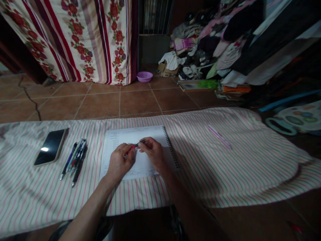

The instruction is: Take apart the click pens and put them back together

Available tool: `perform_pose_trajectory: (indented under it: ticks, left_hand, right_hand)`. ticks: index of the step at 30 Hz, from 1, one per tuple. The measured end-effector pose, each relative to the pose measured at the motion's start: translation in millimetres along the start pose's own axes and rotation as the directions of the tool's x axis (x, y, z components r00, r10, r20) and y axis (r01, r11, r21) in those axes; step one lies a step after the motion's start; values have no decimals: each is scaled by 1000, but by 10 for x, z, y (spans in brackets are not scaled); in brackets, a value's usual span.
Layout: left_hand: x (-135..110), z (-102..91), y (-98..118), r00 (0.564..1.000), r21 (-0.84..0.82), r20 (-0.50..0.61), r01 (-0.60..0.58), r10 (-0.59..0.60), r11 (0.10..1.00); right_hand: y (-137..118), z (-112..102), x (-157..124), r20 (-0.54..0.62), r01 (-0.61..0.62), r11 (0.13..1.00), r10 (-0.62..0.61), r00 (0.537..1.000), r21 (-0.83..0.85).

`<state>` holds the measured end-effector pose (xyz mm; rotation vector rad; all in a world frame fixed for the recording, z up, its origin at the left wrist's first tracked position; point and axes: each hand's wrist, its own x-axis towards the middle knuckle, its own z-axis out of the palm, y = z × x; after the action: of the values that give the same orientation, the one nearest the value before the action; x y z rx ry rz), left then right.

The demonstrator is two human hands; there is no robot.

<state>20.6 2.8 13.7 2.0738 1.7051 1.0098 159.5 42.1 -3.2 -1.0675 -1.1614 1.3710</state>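
Between both hands, over an open spiral notebook (150, 131), is a slim pen (136, 145) with a red part and a dark part. My left hand (119, 161) pinches its red end, the fingers closed. The dark end is gripped between the thumb and fingers of my right hand (154, 153). Much of the pen is covered by the fingers, so I cannot tell whether it is in one piece. Rows of faint marks show on the notebook page, and its coil runs along the right edge.
Left of the notebook lie a bunch of several pens (76, 159) and a phone (50, 147). To the right is a pink pen (220, 136). All rest on a striped cloth (195, 174). A purple basin (144, 77) and piled clothes (198, 47) stand beyond, near a flowered curtain (85, 40).
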Motion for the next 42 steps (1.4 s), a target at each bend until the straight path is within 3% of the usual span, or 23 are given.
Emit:
perform_pose_trajectory:
  ticks: [22,29,35,42]
  left_hand:
    - [-14,31,-41,998,-12,-53,-46,45,999]
    - [-7,10,-50,998,-16,0,-57,57,998]
    - [-10,-1,-65,999,16,5,-54,54,998]
    - [-19,-17,-87,989,102,18,-145,144,984]
  right_hand:
    - [-84,23,-31,17,-29,999,28,999,37]
    - [-26,11,-29,54,21,1000,-22,998,9]
    - [-19,-43,-38,89,148,961,-130,987,-232]
    - [-24,-103,-48,116,168,888,-131,985,-429]
